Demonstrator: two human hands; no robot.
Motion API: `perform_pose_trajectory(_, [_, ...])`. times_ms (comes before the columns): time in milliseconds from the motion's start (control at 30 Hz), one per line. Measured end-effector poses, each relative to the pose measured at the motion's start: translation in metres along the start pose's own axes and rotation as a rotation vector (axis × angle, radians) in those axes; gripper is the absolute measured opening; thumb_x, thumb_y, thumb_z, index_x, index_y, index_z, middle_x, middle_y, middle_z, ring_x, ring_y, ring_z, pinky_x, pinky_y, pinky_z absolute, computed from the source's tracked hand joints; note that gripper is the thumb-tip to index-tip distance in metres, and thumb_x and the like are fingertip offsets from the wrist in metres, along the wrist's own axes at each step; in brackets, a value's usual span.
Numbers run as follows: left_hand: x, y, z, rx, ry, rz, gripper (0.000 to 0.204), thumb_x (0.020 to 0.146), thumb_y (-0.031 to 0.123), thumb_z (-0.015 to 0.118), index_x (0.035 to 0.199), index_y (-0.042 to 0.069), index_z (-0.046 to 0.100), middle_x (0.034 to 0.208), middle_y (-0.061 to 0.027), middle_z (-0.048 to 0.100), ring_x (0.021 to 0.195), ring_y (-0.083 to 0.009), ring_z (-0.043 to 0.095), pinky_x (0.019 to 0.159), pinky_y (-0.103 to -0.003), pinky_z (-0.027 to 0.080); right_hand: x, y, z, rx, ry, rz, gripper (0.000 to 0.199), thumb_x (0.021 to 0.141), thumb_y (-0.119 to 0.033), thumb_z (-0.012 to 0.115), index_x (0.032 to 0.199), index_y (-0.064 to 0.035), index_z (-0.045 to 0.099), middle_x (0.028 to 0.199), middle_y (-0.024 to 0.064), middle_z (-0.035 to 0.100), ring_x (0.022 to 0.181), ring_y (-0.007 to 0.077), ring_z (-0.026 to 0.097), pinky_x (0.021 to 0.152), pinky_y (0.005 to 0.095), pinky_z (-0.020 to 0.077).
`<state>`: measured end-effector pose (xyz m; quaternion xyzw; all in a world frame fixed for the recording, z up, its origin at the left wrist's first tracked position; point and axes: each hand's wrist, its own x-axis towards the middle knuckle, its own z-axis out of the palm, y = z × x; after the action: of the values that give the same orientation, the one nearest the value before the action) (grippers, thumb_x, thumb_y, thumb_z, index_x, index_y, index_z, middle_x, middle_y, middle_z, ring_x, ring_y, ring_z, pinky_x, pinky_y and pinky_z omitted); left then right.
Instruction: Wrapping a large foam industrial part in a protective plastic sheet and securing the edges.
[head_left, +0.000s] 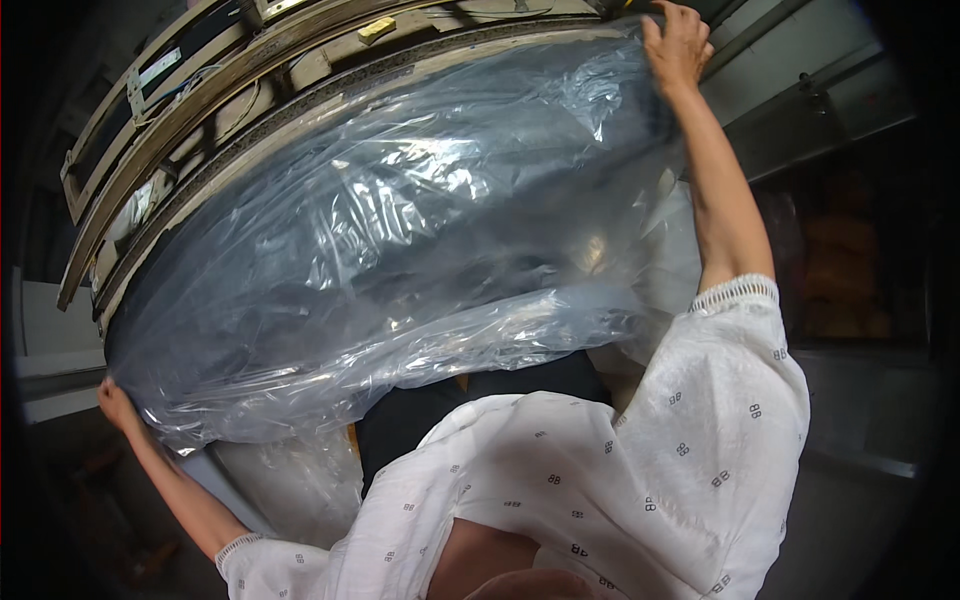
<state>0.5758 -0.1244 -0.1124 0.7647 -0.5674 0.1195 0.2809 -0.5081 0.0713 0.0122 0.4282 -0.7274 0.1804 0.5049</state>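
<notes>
One plastic sheet was pinched by the left hand; any hold by the curled right hand couldn't be told

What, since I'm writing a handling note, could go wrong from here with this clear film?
The clear plastic film spans widely between the left hand and right hand; if either slipped, it might sag or bunch. Its loose lower fold lies by the black trousers, so it could snag as the person moves. Its upper edge runs beside the slatted frame, where it might catch and tear.
</notes>
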Motion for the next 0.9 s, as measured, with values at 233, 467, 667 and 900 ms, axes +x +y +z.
perform_pose_trajectory(233, [0.003, -0.042, -0.074, -0.188, -0.067, -0.088, 0.040, 0.087, 0.033, 0.060, 0.106, -0.002, 0.059, 0.103, -0.0107, 0.062, 0.094, -0.0180, 0.056, 0.084, -0.029, 0.042, -0.069, -0.052, -0.050, 0.837, -0.694, -0.363, 0.037, 0.093, -0.023, 0.045, 0.124, -0.0048, 0.050, 0.132, 0.0094, 0.047, 0.126, 0.0280, 0.039, 0.103, 0.0355, 0.0316])
perform_pose_trajectory(467, [-0.036, -0.019, -0.178, -0.576, -0.097, -0.285, 0.037, 0.087, 0.027, 0.063, 0.113, 0.001, 0.056, 0.109, -0.0059, 0.059, 0.098, -0.0135, 0.053, 0.086, -0.025, 0.040, -0.080, -0.053, -0.049, 0.776, -0.628, -0.408, 0.039, 0.094, -0.025, 0.043, 0.126, -0.0037, 0.048, 0.134, 0.0105, 0.045, 0.126, 0.0280, 0.039, 0.104, 0.0352, 0.0316])
perform_pose_trajectory(667, [-0.105, 0.023, -0.223, -0.825, -0.212, -0.451, 0.036, 0.088, 0.025, 0.062, 0.119, 0.010, 0.053, 0.098, 0.0025, 0.059, 0.082, -0.0056, 0.052, 0.069, -0.020, 0.039, -0.050, -0.049, -0.027, 0.801, -0.720, -0.222, 0.032, 0.088, -0.026, 0.054, 0.106, 0.0003, 0.060, 0.103, 0.0125, 0.062, 0.098, 0.0299, 0.056, 0.083, 0.0364, 0.0455])
perform_pose_trajectory(900, [-0.118, 0.011, -0.181, -0.839, -0.292, -0.528, 0.042, 0.089, 0.028, 0.059, 0.125, 0.009, 0.050, 0.119, -0.0019, 0.054, 0.108, -0.0145, 0.048, 0.090, -0.027, 0.036, -0.047, -0.025, 0.063, 1.261, -1.066, -0.107, 0.015, 0.085, -0.018, 0.059, 0.093, -0.0058, 0.057, 0.084, 0.0013, 0.057, 0.077, 0.0107, 0.052, 0.069, 0.0246, 0.0422])
